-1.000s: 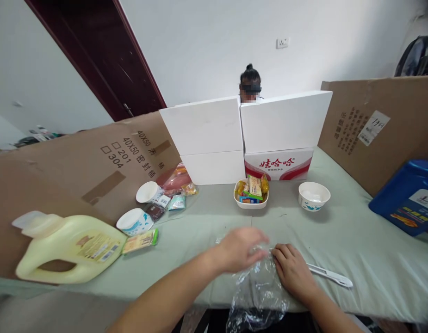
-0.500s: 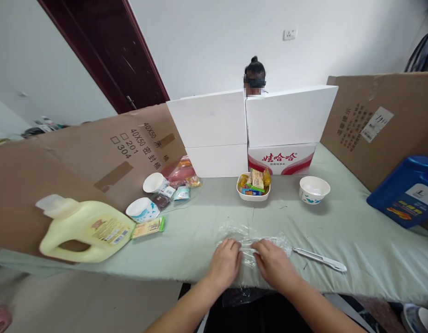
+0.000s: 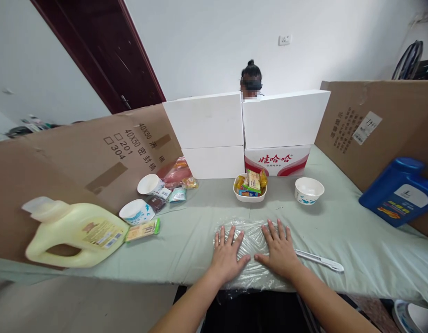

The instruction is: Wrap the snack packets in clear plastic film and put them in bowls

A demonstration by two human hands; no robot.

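Observation:
A clear plastic bag (image 3: 252,232) lies spread flat on the pale green tablecloth (image 3: 356,249) at the near edge. My left hand (image 3: 228,253) and my right hand (image 3: 279,248) both press flat on it, palms down, fingers spread, thumbs almost meeting. Neither hand grips anything. A white knife-like tool (image 3: 319,260) lies just right of my right hand.
A white bowl of snack packets (image 3: 250,187) and an empty patterned bowl (image 3: 308,190) stand beyond the bag. Left are a yellow jug (image 3: 75,229), two paper bowls (image 3: 136,212) and loose packets. A blue jug (image 3: 397,192) lies right. Cardboard and white boxes wall the table; a person sits behind.
My hands went from bunching the bag at the table's edge to lying flat with fingers spread. The bag is now smoothed out on the cloth.

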